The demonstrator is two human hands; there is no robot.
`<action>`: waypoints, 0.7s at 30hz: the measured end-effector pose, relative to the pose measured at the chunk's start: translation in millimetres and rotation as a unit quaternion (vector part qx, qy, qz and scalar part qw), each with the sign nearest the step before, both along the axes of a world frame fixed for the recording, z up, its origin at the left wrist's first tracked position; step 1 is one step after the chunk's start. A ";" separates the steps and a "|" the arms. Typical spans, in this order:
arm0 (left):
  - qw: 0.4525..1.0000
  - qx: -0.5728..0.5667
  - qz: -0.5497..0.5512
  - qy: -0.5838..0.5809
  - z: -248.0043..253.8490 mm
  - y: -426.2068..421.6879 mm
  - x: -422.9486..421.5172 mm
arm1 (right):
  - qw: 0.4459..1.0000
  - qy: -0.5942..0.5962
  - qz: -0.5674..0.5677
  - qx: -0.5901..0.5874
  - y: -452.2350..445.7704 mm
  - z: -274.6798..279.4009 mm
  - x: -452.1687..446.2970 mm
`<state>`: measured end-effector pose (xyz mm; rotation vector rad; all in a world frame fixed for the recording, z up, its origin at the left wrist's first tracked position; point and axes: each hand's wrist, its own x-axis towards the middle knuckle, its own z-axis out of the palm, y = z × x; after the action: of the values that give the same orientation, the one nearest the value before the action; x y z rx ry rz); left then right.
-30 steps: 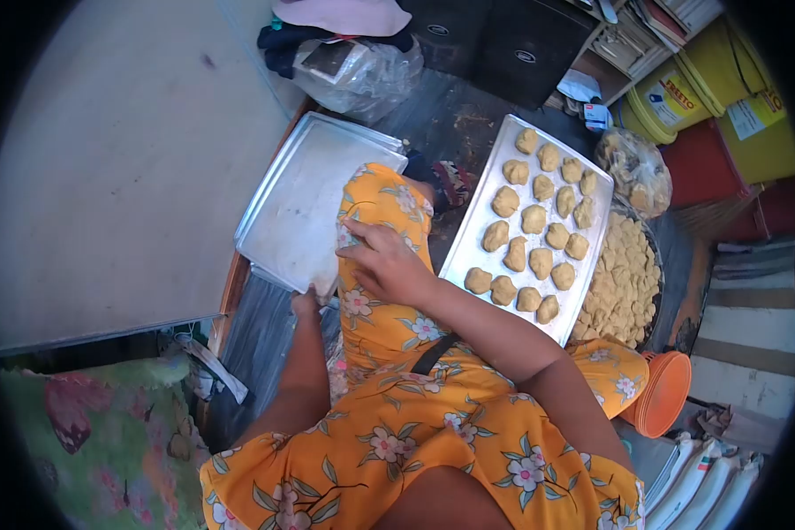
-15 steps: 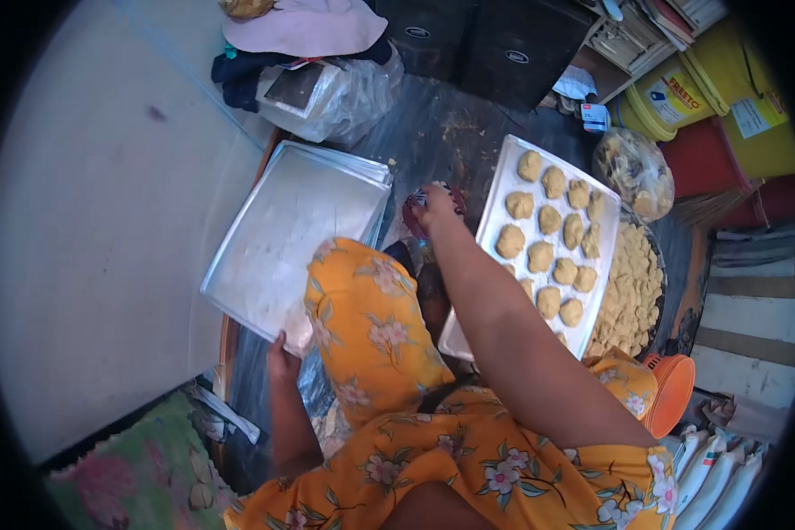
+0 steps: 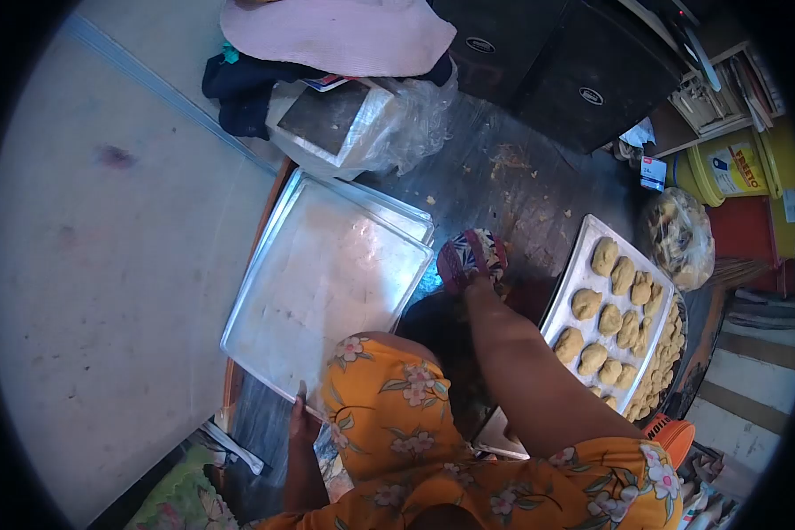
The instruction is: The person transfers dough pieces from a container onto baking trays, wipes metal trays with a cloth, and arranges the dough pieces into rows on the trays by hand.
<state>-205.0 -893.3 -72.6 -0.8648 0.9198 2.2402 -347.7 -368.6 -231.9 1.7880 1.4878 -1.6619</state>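
My left hand (image 3: 303, 419) grips the near edge of an empty metal baking tray (image 3: 336, 265), its thumb on top of the rim. This tray lies over other trays, whose edges show at its far right. My right arm reaches forward, and my right hand (image 3: 480, 281) is closed on a patterned red, white and dark blue cloth (image 3: 470, 254) just right of the trays; its fingers are mostly hidden. To the right, a second baking tray (image 3: 549, 329) carries rows of tan dough pieces (image 3: 610, 320). My forearm covers part of that tray.
Beside the dough tray stands a wide round container heaped with dough (image 3: 662, 362). A clear bag (image 3: 680, 238), yellow buckets (image 3: 735, 170) and an orange bucket (image 3: 676, 435) are at the right. Black speakers (image 3: 583, 79) and a plastic-wrapped box (image 3: 327, 124) stand ahead. My knee (image 3: 389, 389) overlaps the empty tray.
The view has shifted, so the trays appear lower and the dough tray further right. My left hand keeps its hold on the tray edge; my right hand stays at the patterned cloth.
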 end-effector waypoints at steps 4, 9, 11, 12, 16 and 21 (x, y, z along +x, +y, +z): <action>1.000 -0.009 0.008 0.010 -6.9 -5.6 0.5 | 0.924 0.144 -0.348 -0.067 -5.0 53.1 -27.9; 0.995 -0.041 0.045 0.081 14.7 15.9 -2.9 | 0.914 0.272 -0.288 0.087 29.4 115.3 -73.2; 0.989 -0.059 0.074 0.114 50.8 36.6 -11.3 | 0.838 0.362 -0.323 0.249 22.6 207.9 -87.2; 0.985 -0.078 0.072 0.135 68.2 41.4 -12.3 | 0.827 0.424 -0.333 0.155 27.8 251.3 -85.8; 0.975 -0.089 0.110 0.172 123.5 41.8 -8.0 | 0.801 0.554 -0.220 0.051 68.7 341.0 -72.1; 0.946 -0.172 0.159 0.222 209.6 37.8 19.6 | 0.704 0.626 -0.132 0.309 38.0 501.1 -4.4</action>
<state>-185.4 -855.5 137.0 -0.6985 1.5068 2.6630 -352.1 -330.7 269.2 0.8934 2.6173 -3.1173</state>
